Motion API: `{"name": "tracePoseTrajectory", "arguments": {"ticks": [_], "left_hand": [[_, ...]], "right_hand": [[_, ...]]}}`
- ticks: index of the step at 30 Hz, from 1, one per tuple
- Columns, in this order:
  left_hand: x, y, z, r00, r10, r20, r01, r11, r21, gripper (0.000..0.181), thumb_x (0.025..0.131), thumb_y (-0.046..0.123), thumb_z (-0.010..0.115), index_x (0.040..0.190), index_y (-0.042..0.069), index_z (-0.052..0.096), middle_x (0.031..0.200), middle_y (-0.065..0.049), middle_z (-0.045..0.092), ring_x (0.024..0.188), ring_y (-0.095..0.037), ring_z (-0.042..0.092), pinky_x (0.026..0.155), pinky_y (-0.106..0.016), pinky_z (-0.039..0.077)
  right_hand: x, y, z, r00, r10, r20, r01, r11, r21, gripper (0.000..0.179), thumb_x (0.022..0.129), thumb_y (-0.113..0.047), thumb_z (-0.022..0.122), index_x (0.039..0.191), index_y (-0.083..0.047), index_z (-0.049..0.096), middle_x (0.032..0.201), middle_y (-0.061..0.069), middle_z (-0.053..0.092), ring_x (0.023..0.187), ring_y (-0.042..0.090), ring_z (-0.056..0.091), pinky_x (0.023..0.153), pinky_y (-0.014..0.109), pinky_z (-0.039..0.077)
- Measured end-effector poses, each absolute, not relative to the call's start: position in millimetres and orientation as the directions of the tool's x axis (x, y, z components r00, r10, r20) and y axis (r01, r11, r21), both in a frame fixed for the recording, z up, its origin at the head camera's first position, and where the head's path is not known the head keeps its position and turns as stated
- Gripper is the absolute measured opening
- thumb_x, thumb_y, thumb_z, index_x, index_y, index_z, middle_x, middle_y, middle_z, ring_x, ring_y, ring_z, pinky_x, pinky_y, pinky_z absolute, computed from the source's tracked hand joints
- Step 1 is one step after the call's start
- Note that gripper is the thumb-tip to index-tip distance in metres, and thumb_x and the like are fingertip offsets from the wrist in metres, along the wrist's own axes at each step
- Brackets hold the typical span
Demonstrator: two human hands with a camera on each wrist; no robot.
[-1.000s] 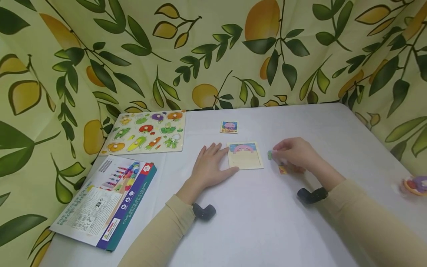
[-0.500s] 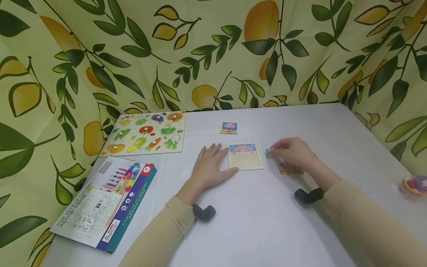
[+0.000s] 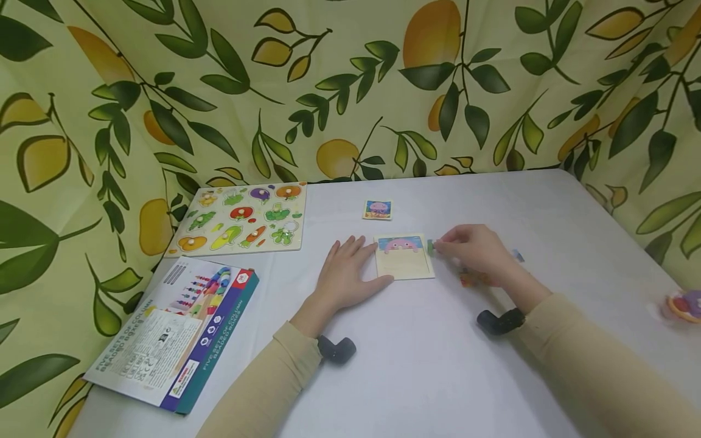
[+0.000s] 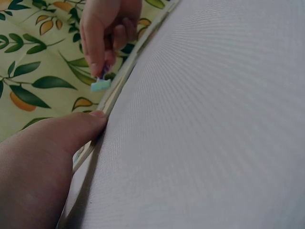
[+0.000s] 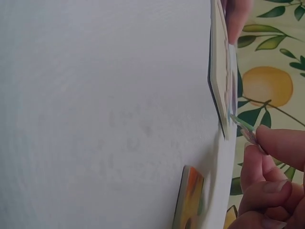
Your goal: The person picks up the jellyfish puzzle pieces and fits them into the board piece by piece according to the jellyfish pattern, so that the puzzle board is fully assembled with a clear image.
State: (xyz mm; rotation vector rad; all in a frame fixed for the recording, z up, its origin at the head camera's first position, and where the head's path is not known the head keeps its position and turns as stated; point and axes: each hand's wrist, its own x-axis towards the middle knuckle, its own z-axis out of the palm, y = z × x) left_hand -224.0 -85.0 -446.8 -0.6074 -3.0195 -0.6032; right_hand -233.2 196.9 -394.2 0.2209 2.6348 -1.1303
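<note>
A shallow square puzzle tray (image 3: 404, 268) lies on the table, its top strip filled with a pink, eyed picture piece (image 3: 401, 244). My left hand (image 3: 346, 277) lies spread at the tray's left side, thumb on its lower left corner; in the left wrist view the thumb (image 4: 78, 126) presses the tray's edge. Between thumb and fingertips, my right hand (image 3: 472, 248) pinches a small puzzle piece (image 3: 430, 246) just off the tray's right edge. The right wrist view shows this thin piece (image 5: 246, 130) tilted, its tip at the tray's end. Fingers partly hide its picture.
Orange puzzle pieces (image 3: 475, 279) lie under the right hand, a bluish piece (image 3: 518, 255) beyond its wrist. A small picture card (image 3: 377, 210) sits behind the tray. To the left are a vegetable peg board (image 3: 246, 216) and a flat box (image 3: 170, 334). A colourful toy (image 3: 684, 305) stands far right.
My right hand has carried the pinched piece leftward, up to the tray's right edge. This uncovers a bluish piece near the right wrist. My left hand stays in place.
</note>
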Motion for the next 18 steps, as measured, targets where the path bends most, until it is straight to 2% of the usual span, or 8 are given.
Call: {"name": "tracePoseTrajectory", "arguments": {"ticks": [5,9,14,18], "left_hand": [[-223.9,-84.8,-446.2,-0.924,0.374,0.083,0.377,0.85,0.367,0.081,0.089,0.072,0.057,0.153,0.023,0.051,0.162,-0.006,0.039,0.154,-0.023,0.024,0.126,-0.043,0.004],[-223.7,-84.8,-446.0,-0.924,0.373,0.081,0.376,0.85,0.368,0.081,0.089,0.072,0.057,0.153,0.023,0.051,0.162,-0.006,0.039,0.154,-0.023,0.024,0.126,-0.043,0.004],[-223.9,-84.8,-445.7,-0.924,0.374,0.078,0.376,0.852,0.365,0.081,0.089,0.072,0.057,0.153,0.023,0.051,0.162,-0.006,0.039,0.154,-0.023,0.024,0.126,-0.043,0.004],[-224.0,-84.9,-445.8,-0.924,0.374,0.079,0.376,0.851,0.366,0.081,0.089,0.072,0.057,0.153,0.023,0.051,0.162,-0.006,0.039,0.154,-0.023,0.024,0.126,-0.042,0.004]], "right_hand": [[-233.8,192.7,-393.6,-0.952,0.037,-0.305,0.245,0.689,-0.682,0.04,0.095,-0.041,0.072,0.12,-0.01,0.07,0.123,0.017,0.062,0.094,0.031,0.053,0.055,0.031,0.049],[-234.8,192.2,-393.9,-0.952,0.03,-0.305,0.238,0.699,-0.674,0.043,0.095,-0.044,0.072,0.123,-0.012,0.071,0.132,0.017,0.061,0.106,0.032,0.051,0.063,0.031,0.05],[-236.1,192.7,-395.1,-0.962,-0.004,-0.271,0.187,0.715,-0.674,0.044,0.098,-0.046,0.066,0.127,-0.013,0.071,0.136,0.016,0.061,0.111,0.033,0.05,0.074,0.035,0.048],[-236.7,192.0,-396.5,-0.969,-0.027,-0.246,0.154,0.712,-0.685,0.04,0.101,-0.042,0.063,0.126,-0.012,0.07,0.135,0.017,0.061,0.111,0.034,0.051,0.081,0.038,0.048]]}}
